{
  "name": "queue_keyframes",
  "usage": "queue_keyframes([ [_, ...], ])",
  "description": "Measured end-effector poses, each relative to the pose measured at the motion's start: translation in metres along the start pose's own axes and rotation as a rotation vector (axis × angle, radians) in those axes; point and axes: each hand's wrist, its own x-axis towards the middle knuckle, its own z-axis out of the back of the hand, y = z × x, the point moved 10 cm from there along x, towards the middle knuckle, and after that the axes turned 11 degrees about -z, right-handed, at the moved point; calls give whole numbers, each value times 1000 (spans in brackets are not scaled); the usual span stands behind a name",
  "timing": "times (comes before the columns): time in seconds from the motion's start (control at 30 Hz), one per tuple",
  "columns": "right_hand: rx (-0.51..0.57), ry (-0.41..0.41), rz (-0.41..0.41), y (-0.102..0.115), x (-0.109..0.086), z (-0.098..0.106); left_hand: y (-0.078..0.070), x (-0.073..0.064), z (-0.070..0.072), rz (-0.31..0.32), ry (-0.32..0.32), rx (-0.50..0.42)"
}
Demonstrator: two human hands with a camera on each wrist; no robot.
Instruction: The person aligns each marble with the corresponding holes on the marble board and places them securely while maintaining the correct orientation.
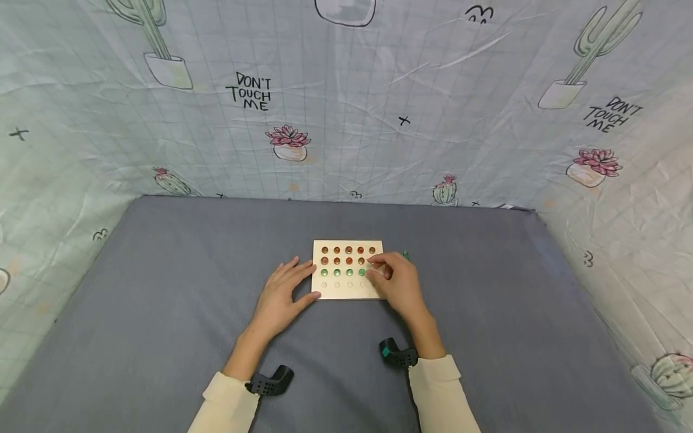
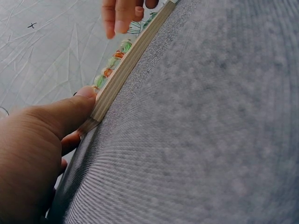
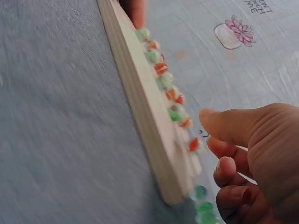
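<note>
A pale wooden board (image 1: 352, 293) with rows of round hollows lies on the grey cloth. Reddish-orange glass marbles (image 1: 349, 261) fill hollows in its two far rows, and green marbles (image 1: 337, 272) sit in the row below. My left hand (image 1: 281, 297) rests against the board's left side, fingers spread, its thumb at the near left corner. Over the board's right end is my right hand (image 1: 400, 282), thumb and index finger apart with nothing showing between them in the right wrist view. It hides the right ends of the middle rows.
Loose green marbles (image 3: 205, 206) lie on the cloth just past the board's right end, partly behind my right hand in the head view. A printed curtain (image 1: 346, 120) with cactus drawings stands behind and beside the grey table surface (image 1: 216, 240).
</note>
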Motion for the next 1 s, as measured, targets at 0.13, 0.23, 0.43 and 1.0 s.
queue_keyframes([
  [0.13, -3, -7, 22, -1, 3, 15, -1, 1, 0, -6, 3, 11],
  [0.23, 10, -17, 24, -6, 6, 28, -1, 1, -1, -5, 2, 12],
  [0.43, 62, -46, 2, -22, 6, 44, -3, -1, 2, 3, 0, 14],
  [1.0, 54, 11, 2, -61, -3, 44, -2, -6, 3, 11, -5, 8],
])
